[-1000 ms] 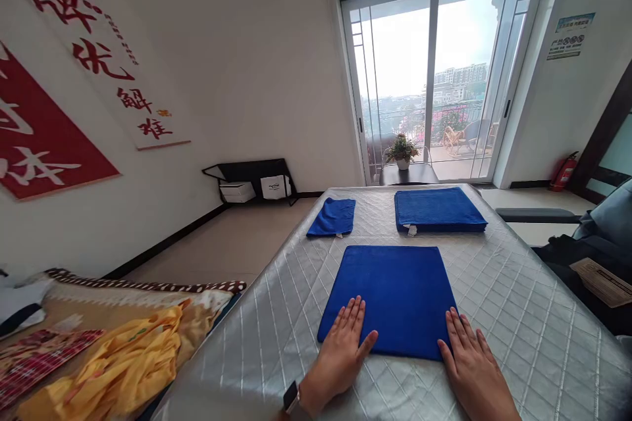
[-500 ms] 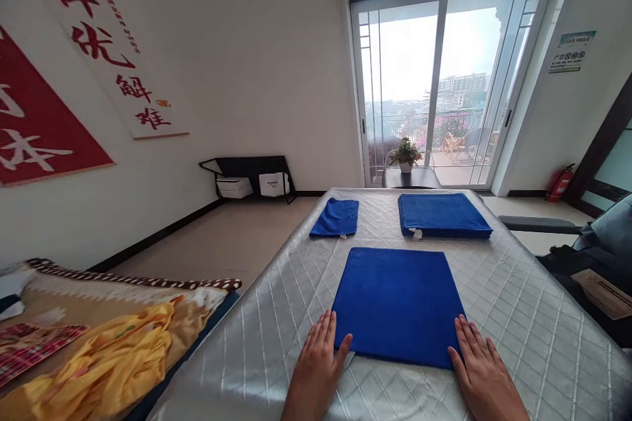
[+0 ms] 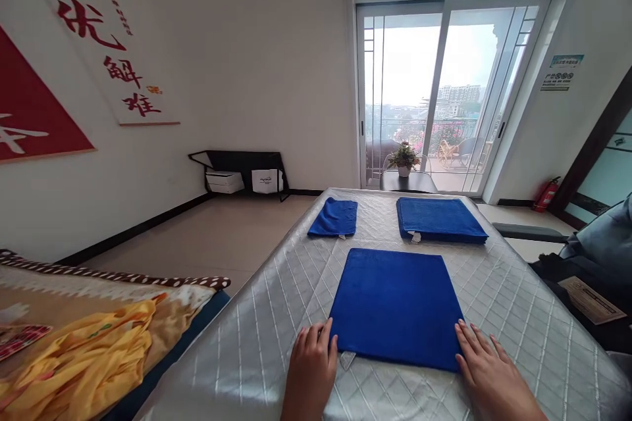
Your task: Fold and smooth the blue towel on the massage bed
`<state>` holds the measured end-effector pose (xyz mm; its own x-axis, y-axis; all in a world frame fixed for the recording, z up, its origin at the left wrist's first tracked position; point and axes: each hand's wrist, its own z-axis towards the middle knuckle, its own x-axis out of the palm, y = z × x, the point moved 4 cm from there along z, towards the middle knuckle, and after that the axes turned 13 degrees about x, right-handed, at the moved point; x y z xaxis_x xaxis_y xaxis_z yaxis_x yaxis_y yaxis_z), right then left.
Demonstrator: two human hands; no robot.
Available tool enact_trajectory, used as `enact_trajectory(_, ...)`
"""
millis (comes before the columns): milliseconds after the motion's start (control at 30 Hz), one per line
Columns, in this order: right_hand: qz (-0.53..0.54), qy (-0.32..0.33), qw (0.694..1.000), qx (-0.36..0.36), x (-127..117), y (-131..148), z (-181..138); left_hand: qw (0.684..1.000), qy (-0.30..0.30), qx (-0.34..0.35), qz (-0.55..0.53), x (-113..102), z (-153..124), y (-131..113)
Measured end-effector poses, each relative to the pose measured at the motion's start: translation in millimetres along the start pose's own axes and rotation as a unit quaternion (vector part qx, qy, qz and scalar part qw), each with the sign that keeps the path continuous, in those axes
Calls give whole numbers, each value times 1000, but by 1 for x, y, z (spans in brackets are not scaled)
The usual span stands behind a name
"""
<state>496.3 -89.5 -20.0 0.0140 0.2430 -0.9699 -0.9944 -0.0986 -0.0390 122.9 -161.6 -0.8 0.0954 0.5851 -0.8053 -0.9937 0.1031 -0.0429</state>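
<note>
A blue towel (image 3: 395, 308), folded into a flat square, lies on the quilted silver table cover (image 3: 261, 342). A pale tag pokes out at its near left corner. My left hand (image 3: 312, 355) rests at the towel's left edge, fingers slightly bent and thumb beside them, holding nothing. Along the right edge lies my right hand (image 3: 486, 358), flat, with its fingertips touching the towel's border. Farther back are a stack of folded blue towels (image 3: 442, 218) on the right and a smaller, rumpled blue cloth (image 3: 336, 217) on the left.
To the left, a yellow cloth (image 3: 99, 348) lies on a patterned blanket (image 3: 190, 293). Beyond the table's far edge stands a chair with a potted plant (image 3: 403, 159), before the sliding glass door. A dark bag or seat with a cardboard piece (image 3: 590, 299) is at right.
My left hand has drawn its thumb in and bent its fingers at the towel's left edge. My right hand has slid slightly right. The view has shifted a little.
</note>
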Motion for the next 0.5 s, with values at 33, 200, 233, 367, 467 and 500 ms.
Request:
enact_trajectory(33, -6, 15, 1000, -2, -5, 2, 8, 1000, 5, -2, -1, -1, 1, 0)
enact_trajectory(200, -31, 69, 997, -21, -40, 27, 67, 999, 37, -14, -11, -8, 4, -1)
enact_trajectory(233, -33, 77, 996, -22, -45, 32, 80, 999, 40, -16, -11, -8, 4, -1)
enact_trajectory(367, -28, 98, 995, 9, -39, 40, 117, 999, 46, -24, -1, -10, 4, -1)
enact_trajectory(467, -5, 106, 993, 52, -17, 35, 127, 998, 50, -24, 4, -10, 4, 0)
enact_trajectory(500, 6, 110, 992, 62, -10, 33, 128, 998, 52, -24, 5, -10, 5, 0)
